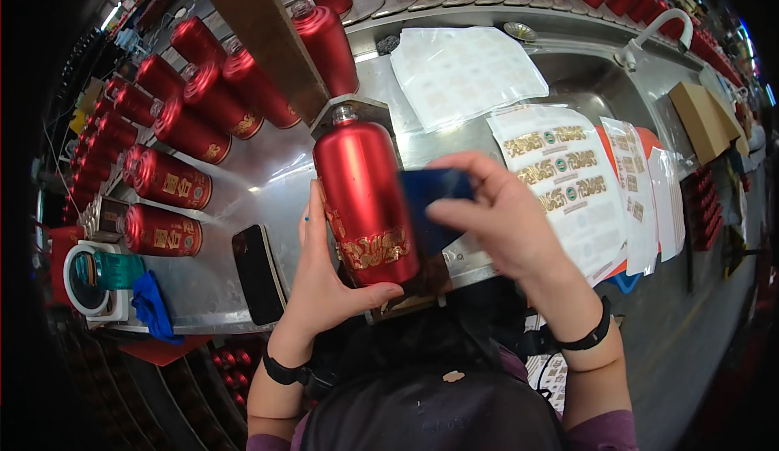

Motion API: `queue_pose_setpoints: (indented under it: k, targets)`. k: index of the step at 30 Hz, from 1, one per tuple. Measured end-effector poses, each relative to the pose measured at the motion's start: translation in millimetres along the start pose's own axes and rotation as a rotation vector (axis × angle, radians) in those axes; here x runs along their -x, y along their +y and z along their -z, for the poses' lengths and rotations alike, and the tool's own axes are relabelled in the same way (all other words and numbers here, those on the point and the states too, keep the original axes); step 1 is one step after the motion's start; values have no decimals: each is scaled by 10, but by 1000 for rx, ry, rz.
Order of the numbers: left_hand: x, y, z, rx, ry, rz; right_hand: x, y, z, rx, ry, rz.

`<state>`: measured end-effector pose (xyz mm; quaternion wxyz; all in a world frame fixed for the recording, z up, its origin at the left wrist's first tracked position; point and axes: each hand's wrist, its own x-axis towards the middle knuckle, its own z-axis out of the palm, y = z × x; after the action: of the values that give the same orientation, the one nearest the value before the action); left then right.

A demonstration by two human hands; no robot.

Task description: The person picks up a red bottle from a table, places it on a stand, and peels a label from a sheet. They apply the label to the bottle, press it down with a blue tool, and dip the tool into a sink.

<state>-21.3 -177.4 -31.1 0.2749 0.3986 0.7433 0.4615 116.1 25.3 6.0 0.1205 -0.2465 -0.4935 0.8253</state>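
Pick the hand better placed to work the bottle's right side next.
Likely the right hand: it holds the dark blue flat piece at that side. The left hand braces the red bottle at its left and base.

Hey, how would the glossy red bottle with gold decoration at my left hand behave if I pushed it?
The glossy red bottle with gold decoration would probably stay stiff, given its smooth, undented walls. Its shiny finish may let it slip against your bare left hand. Its rounded sides suggest it could roll if laid loose.
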Motion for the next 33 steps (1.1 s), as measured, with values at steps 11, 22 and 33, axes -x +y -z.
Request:
queue_pose_setpoints:
  k: [11,22,33]
  targets:
    - [-14,25,-26,-180,-9,-13,212,177,354,540,20,-251]
    - [3,32,-83,-225,84,-60,197,83,245,774,65,76]
    - [88,61,-115,-315,192,-242,103,-309,-185,1070,-256,285]
